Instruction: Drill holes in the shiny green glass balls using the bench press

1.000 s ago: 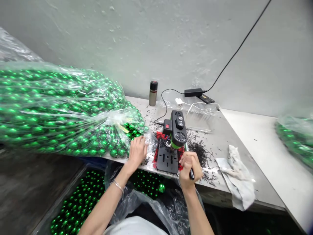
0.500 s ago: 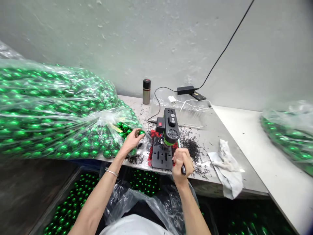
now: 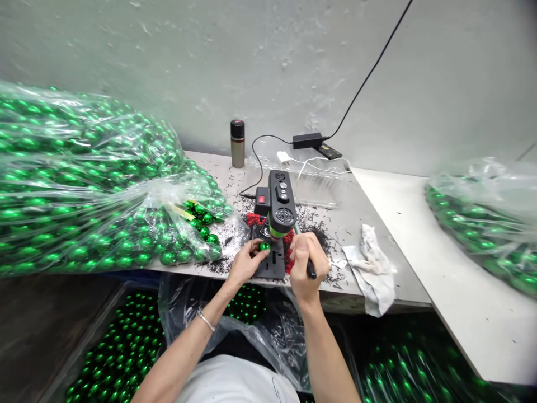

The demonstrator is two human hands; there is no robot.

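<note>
Between the thumb and fingers of my left hand (image 3: 247,261) is a shiny green ball (image 3: 264,245), just below the head of a small black drill press (image 3: 282,201). The ball is over the press's slotted black base plate (image 3: 272,267); whether it touches the plate I cannot tell. My right hand (image 3: 308,263) is wrapped around the press's lever handle (image 3: 311,270), whose black end sticks out below the fist. Left of the press, a clear plastic bag (image 3: 104,190) full of green balls lies with its mouth open, loose balls (image 3: 205,220) showing there.
Black shavings (image 3: 314,224) surround the press. A metal flask (image 3: 238,144), a power adapter (image 3: 309,140) and a clear plastic tray (image 3: 323,193) stand behind. A crumpled white cloth (image 3: 371,268) hangs over the front edge. Another bag (image 3: 482,235) lies right; green balls (image 3: 117,341) fill a container below.
My left hand has carried the green ball right, from the bag's mouth to under the press head. My right hand stays on the lever. The whole view has shifted slightly.
</note>
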